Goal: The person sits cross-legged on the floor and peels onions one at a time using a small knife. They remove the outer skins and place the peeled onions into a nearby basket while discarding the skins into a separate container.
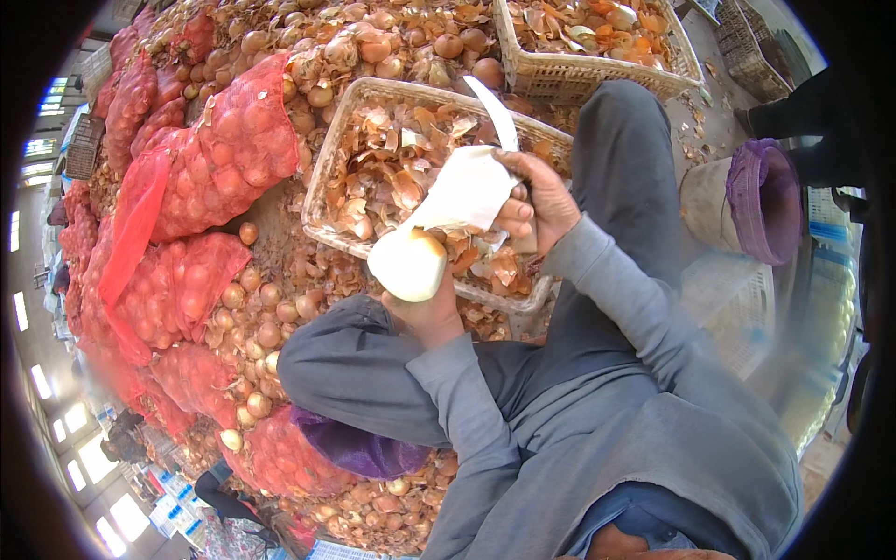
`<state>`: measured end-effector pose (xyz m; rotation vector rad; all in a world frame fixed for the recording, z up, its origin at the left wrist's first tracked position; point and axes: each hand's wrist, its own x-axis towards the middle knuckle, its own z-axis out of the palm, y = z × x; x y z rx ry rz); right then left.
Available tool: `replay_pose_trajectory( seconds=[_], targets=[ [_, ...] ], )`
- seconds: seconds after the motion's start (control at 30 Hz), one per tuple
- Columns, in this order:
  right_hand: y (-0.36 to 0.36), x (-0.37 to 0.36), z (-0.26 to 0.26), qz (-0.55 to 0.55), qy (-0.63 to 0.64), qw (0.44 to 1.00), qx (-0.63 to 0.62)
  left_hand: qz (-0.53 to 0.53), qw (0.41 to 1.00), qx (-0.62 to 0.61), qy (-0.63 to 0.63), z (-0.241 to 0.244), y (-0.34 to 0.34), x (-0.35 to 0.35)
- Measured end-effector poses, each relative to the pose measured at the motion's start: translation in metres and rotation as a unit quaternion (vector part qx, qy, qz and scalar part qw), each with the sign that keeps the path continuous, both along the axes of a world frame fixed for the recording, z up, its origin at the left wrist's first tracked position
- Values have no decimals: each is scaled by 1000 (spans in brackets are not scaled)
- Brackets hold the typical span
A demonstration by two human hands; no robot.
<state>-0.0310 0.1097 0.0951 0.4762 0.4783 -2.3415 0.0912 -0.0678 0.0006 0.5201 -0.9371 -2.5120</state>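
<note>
My left hand (430,308) holds a mostly peeled onion (407,266) from below, its pale flesh showing with a brownish patch near the top. A whitish sheet of onion layer (465,190) stretches from the onion up to my right hand (535,199), whose fingers and thumb grip it. A curved knife blade (495,112) sticks up beyond the right hand; its handle is hidden. Both hands are over the near part of a plastic crate (329,168) holding brown onion skins (392,178).
Red mesh sacks of onions (224,147) and loose onions (269,334) lie on the left. A second crate of skins (595,77) stands at the top. A bucket with a purple mesh bag (759,203) is at the right, near another person's dark-clothed leg (791,112).
</note>
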Motion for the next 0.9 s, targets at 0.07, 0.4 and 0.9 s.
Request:
replay_pose_trajectory(
  seconds=[0.07,0.4,0.9],
  targets=[
    [7,-3,10,8,78,989,125,-27,985,122,118,5,-3,-1],
    [4,28,38,49,488,682,543,27,978,-149,-141,0,-3,-2],
    [-14,9,-16,130,522,698,472,-60,949,-291,-111,56,15,-25]
  ],
)
